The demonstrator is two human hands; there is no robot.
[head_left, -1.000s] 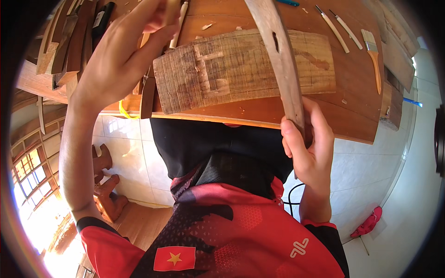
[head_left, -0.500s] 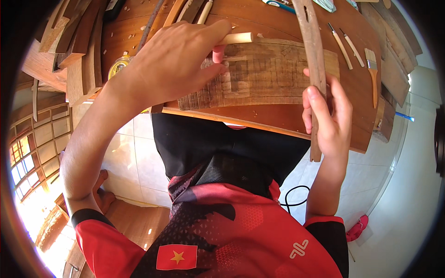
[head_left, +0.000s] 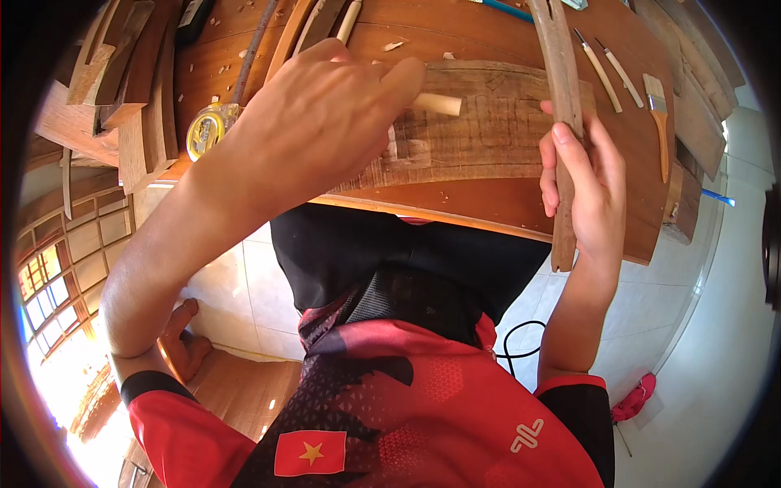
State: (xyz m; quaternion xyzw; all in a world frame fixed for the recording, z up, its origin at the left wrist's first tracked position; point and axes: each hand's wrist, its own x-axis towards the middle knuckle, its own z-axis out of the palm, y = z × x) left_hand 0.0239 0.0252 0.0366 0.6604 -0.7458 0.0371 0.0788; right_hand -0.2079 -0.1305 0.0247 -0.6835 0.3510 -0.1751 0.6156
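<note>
My left hand is closed around a chisel with a pale round wooden handle. The handle's butt sticks out to the right of my fist, while the blade is hidden behind the hand. Under it lies a flat brown board with pencil-like lines and lighter cut patches near its left end. My right hand grips a long, weathered wooden stick by its lower part. The stick stands almost in line with my forearm, over the board's right end, apart from the chisel.
A yellow tape measure sits beside my left wrist. To the right lie two slim carving tools and a paintbrush. Wood pieces are stacked at the left and right edges. Shavings dot the table.
My left hand has turned and moved slightly right and down with the chisel, whose handle end now points a little downward. The stick in my right hand has shifted slightly up and right.
</note>
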